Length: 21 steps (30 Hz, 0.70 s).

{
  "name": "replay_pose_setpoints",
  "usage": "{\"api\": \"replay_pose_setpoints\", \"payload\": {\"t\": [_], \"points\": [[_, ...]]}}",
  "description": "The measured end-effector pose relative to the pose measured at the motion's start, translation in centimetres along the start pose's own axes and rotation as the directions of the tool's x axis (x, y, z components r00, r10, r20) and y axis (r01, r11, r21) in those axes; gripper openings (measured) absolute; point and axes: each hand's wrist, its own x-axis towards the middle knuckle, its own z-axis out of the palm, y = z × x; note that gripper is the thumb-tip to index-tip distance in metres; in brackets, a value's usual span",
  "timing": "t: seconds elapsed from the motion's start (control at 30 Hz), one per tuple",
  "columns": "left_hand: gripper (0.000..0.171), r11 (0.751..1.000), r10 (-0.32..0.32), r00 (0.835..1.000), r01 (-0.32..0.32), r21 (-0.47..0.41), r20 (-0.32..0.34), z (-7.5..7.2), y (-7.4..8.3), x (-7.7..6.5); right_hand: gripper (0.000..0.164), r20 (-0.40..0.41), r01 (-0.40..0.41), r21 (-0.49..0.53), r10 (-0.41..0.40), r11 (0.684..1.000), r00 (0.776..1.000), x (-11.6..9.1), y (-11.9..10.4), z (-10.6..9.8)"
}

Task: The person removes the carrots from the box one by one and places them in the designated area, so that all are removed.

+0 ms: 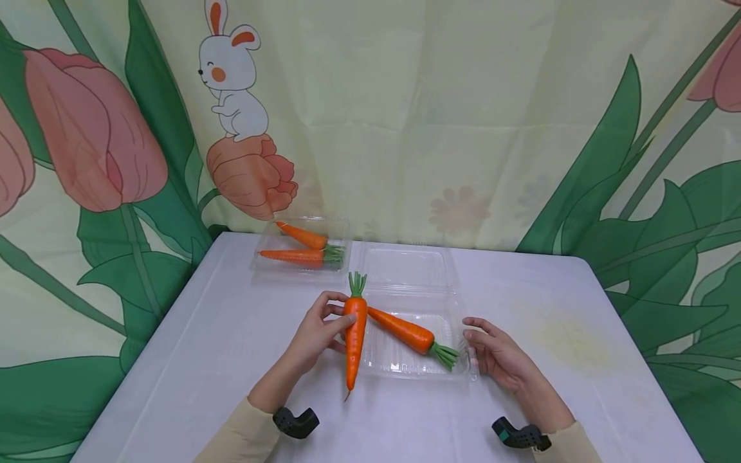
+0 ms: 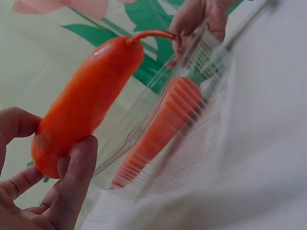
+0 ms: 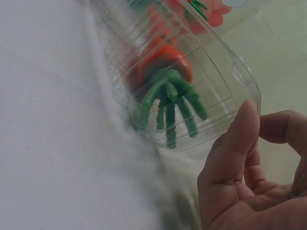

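My left hand (image 1: 317,328) pinches an orange carrot (image 1: 356,334) with a green stem between thumb and fingers. The carrot hangs tip toward me over the left edge of an open clear plastic container (image 1: 382,366). In the left wrist view, the held carrot (image 2: 88,96) shows its thin curled root. Inside the container a second carrot (image 1: 405,331) lies diagonally, its green stem (image 3: 170,98) near the right side. My right hand (image 1: 500,354) pinches the container's right rim, with the thumb (image 3: 240,139) on one side and a finger behind.
Behind and to the left stands another clear container (image 1: 344,270) with two carrots (image 1: 295,257) in it. The open container's lid (image 1: 408,267) lies folded back toward the far table edge. A printed curtain (image 1: 376,128) hangs behind the white-covered table (image 1: 220,360).
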Motion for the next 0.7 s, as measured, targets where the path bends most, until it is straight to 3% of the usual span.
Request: {"api": "replay_pose_setpoints", "payload": {"t": [0.7], "points": [[0.045,0.999,-0.041,0.997,0.043,0.019,-0.070,-1.7,-1.0,0.3,0.043,-0.002,0.005,0.002,-0.005,1.000,1.000,-0.1,0.1,0.1]]}}
